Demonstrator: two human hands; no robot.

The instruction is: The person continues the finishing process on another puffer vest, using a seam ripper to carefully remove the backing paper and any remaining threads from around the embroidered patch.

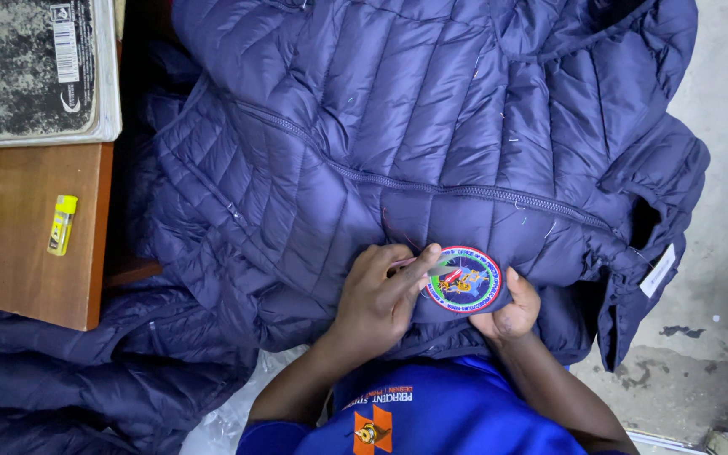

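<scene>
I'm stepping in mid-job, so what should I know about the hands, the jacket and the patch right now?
Left hand: fingers pinch the left edge of the round patch, with a small tool I cannot identify.
Right hand: grips the navy quilted jacket fold under the patch, thumb at its right edge.
Done: patch lies on the jacket below the zipper.
Left: cannot tell whether it is attached; loose threads show.

The person wears a bright blue shirt (457, 421) of a smooth, slightly shiny fabric, seen from above at the bottom edge of the view. On the chest there is a line of small pale lettering, and under it an orange square badge (372, 431) with a small emblem in its middle. Both forearms are bare, so the sleeves are short or pushed up. The left hand (377, 303) and the right hand (509, 312) carry no gloves, and no ring or watch is visible on them.
</scene>
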